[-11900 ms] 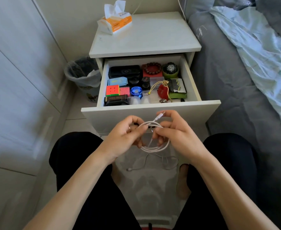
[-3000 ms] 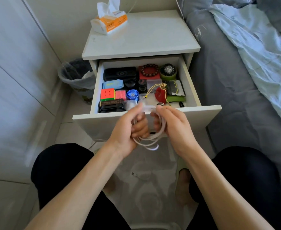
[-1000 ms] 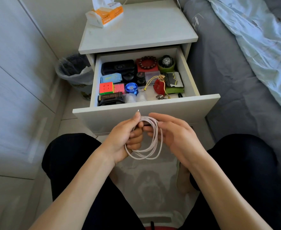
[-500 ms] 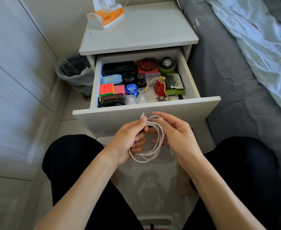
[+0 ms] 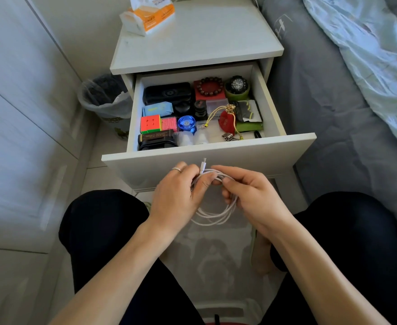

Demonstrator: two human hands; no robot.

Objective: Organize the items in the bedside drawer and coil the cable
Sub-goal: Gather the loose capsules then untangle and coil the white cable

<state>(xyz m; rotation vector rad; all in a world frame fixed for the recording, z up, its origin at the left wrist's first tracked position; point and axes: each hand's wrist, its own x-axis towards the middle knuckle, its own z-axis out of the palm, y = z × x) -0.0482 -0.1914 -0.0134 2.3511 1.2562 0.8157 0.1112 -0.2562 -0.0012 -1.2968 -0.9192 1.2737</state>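
Observation:
A white cable [image 5: 212, 215] hangs in a small coil of several loops between my hands, just in front of the open drawer [image 5: 216, 158]. My left hand [image 5: 177, 193] grips the top of the coil, and one plug end sticks up above its fingers. My right hand [image 5: 246, 191] pinches the coil's loops from the right side. Inside the drawer lie a black case [image 5: 167, 93], a colour cube [image 5: 150, 123], a blue yo-yo [image 5: 186, 123], a bead bracelet [image 5: 210, 86], a watch [image 5: 237, 85] and a red pouch [image 5: 226, 121].
The white nightstand top [image 5: 204, 36] carries a tissue pack [image 5: 148, 16]. A lined waste bin [image 5: 103, 99] stands left of the nightstand. A grey bed [image 5: 321, 102] with a pale blue quilt runs along the right. My knees frame the floor below my hands.
The loose trailing cable seen earlier has been gathered into the coil. In the last second my hands have closed tighter on the top of the coil, with the plug end standing up.

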